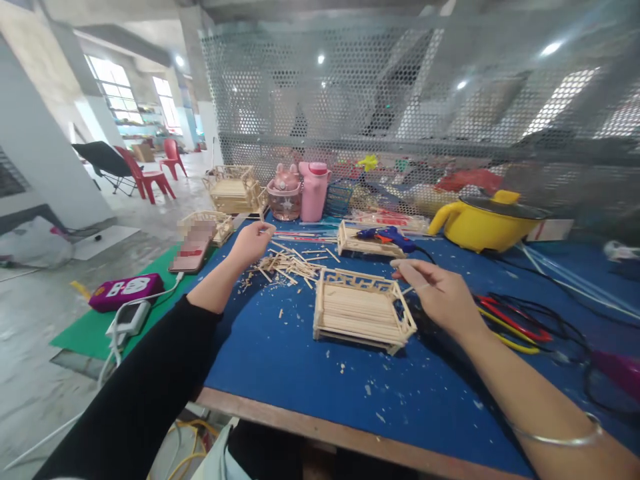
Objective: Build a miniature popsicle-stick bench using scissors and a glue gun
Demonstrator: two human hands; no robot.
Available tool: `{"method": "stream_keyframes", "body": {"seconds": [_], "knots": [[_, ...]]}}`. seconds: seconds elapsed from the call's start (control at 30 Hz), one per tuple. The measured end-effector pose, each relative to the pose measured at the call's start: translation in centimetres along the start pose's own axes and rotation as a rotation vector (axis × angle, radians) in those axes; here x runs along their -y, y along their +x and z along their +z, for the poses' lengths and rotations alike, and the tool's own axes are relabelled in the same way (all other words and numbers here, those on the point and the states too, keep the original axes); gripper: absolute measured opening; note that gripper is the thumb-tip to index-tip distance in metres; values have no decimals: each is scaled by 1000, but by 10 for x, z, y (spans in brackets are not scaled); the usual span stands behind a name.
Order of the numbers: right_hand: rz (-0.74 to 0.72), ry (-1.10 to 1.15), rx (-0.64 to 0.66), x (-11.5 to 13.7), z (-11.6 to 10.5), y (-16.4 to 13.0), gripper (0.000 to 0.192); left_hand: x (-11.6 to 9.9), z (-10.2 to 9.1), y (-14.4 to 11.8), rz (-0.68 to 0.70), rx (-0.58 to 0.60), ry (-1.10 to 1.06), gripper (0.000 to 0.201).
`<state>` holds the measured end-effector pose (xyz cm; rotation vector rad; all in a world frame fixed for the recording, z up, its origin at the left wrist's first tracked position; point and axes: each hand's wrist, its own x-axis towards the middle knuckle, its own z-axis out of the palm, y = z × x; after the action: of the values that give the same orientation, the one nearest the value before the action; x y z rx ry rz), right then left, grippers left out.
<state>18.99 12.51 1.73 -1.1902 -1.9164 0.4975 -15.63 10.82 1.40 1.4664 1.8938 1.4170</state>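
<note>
Between the hands, on the blue mat (310,373), sits a stick-built bench (361,311). Left hand (251,241) pinches a thin stick above the loose stick pile (290,265). Right hand (440,293), fingers loosely curled and holding nothing visible, hovers just beside the bench's rail. Assembly step, likely; glue gun (385,235) lies beyond its fingertips.

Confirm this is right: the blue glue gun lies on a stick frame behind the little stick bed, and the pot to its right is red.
Not quite. The head view shows the pot is yellow, not red. The rest holds: the blue glue gun lies on a stick frame behind the little stick bed.
</note>
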Motion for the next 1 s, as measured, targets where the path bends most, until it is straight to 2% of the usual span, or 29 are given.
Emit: {"method": "stream_keyframes", "body": {"seconds": [0.07,0.2,0.23,0.27,0.4,0.47,0.53,0.63,0.7,0.77,0.87,1.0], "knots": [[3,-9,-4,-1,1,0,37,10,-6,1,28,89,91,27],[20,-62,-8,-3,4,-1,38,17,-11,-3,-39,456,199,35],[24,-72,-10,-4,4,-1,38,17,-10,-3,-32,503,268,36],[26,-75,-13,-4,4,0,38,17,-9,-2,1,497,347,36],[21,-70,-18,-6,1,0,39,8,9,11,217,244,596,32],[19,-83,-21,-6,0,0,39,0,26,21,294,271,671,29],[5,-99,-20,-7,-1,-1,37,-6,46,31,328,365,722,26],[-35,-111,-19,-7,-1,-1,33,-10,70,41,304,439,747,19],[-60,-105,-19,-8,-1,-1,31,-10,78,44,280,440,747,16],[-78,-92,-19,-9,-2,-2,30,-10,77,44,263,402,741,17],[-96,-86,-15,-10,-2,-3,29,-18,66,34,259,315,698,19],[-155,-102,-27,1,-4,1,29,-44,51,9,343,289,330,17]]}}
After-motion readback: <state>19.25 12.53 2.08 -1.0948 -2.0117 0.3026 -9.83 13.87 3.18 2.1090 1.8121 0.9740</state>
